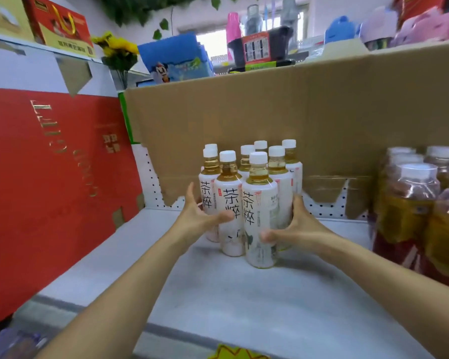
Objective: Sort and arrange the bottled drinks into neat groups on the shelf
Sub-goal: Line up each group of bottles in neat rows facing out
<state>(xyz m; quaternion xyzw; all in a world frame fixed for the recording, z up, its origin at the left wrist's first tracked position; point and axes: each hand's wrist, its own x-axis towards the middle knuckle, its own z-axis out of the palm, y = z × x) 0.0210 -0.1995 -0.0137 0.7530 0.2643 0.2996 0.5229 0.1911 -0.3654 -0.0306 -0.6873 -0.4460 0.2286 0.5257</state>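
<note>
Shop shelving: pale grey shelf board [244, 294], backed by a white perforated panel [151, 182] and a large brown cardboard sheet [270, 112]. Carries, midway across and towards the back, a tight cluster of clear plastic tea bottles with white caps and white printed labels [259, 203]. Eight caps countable, all upright, bases on the shelf board.

Pressed against the left side of the cluster: left hand [200, 216], fingers extended and spread, thumb laid across the label of the front-left bottle. Set against the right side: right hand [298, 226], fingers reaching round behind, thumb on the lower label of the frontmost bottle. Both spread wide, bracketing the cluster between them.

Bounded at left by a large red carton with gold lettering [49, 177], standing on edge. Bounded at right by a shrink-wrapped pack of amber drink bottles [412, 203], well apart from the cluster.
</note>
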